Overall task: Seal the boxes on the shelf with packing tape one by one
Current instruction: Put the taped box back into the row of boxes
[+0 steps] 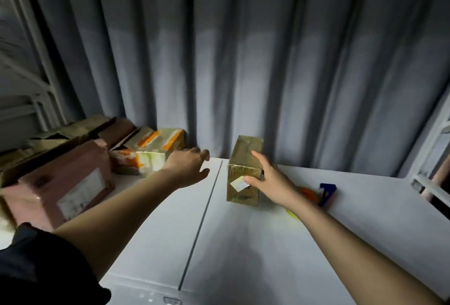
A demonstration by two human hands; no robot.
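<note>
Centre of frame: small box (246,170), tan-gold cardboard, a white label on its near face.
Left edge: large box (60,182), pinkish brown, pale grey-white label.
Left of centre, behind: box with orange tape (151,151), gold-tan, orange and white patches.
Lower half: shelf top (243,243), white, one dark seam line down it.
Upper frame: curtain (243,48), grey, vertical folds.
Right of centre: tape dispenser (326,193), dark blue, orange beside it.
Lower left: sleeve (43,268), black.

Both forearms are bare; a short black sleeve (48,263) covers the left upper arm.
</note>
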